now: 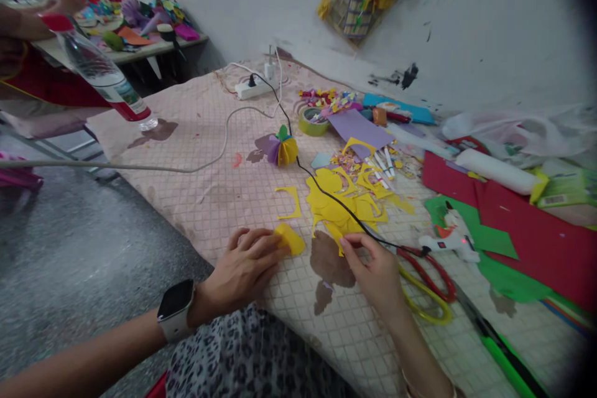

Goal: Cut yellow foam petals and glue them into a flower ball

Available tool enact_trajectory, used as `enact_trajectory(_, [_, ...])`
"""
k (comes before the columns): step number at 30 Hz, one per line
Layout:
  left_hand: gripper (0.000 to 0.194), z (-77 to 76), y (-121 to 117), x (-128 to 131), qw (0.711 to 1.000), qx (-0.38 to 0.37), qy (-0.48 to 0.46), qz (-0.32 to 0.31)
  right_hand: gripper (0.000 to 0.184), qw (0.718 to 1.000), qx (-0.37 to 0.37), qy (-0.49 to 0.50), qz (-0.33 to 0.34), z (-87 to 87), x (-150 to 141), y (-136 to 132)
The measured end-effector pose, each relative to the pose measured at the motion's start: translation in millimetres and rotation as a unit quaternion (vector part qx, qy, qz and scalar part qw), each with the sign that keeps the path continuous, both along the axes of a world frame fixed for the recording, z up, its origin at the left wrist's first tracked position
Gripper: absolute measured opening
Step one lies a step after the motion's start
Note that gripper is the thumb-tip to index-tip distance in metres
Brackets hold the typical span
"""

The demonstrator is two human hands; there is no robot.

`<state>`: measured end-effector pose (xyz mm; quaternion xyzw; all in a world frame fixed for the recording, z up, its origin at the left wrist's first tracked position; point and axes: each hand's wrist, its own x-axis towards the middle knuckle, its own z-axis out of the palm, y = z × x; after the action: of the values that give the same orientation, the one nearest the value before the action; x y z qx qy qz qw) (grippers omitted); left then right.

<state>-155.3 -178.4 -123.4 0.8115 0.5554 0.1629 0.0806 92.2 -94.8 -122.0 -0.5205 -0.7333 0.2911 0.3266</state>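
Near the front edge of the tabletop [196, 199], yellow paper cut-outs [293, 241] are partly covered by the left hand [248, 261], fingers half-curled, grip undeterminable, while a yellow offcut [336, 240] is pinched between thumb and forefinger of the right hand [379, 270], sorting being presumed and clean separation called for.

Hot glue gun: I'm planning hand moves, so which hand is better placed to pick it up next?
Probably the right hand: it's nearer the hot glue gun, though pinching a yellow paper scrap. The left hand lies farther off.

Rounded yellow paper [293, 241] lying near heaped yellow cutouts [323, 204].
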Motion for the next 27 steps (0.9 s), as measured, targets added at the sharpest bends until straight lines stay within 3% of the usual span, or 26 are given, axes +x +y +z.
enact_trajectory(13, [0.038, -0.2, -8, 5, 1.000, 0.011, -0.016, 0.025, 0.013, 0.996, 0.079, -0.022, 0.021, 8.2, -10, -5])
enact_trajectory(16, [0.043, -5.3, -11, 1, 1.000, 0.020, -0.003, 0.014, 0.013, 0.999, 0.036, 0.008, 0.005, 15.9, -18, -8])
enact_trajectory(22, [0.043, -9.7, -14, -7, 1.000, -0.002, 0.012, -0.013, 0.021, 0.981, -0.146, 0.130, -0.011, 26.2, -36, -8])
enact_trajectory(27, [0.038, -6.7, -13, -3, 0.997, -0.037, -0.065, 0.016, 0.020, 0.983, -0.140, 0.114, -0.033, 27.1, -43, -6])
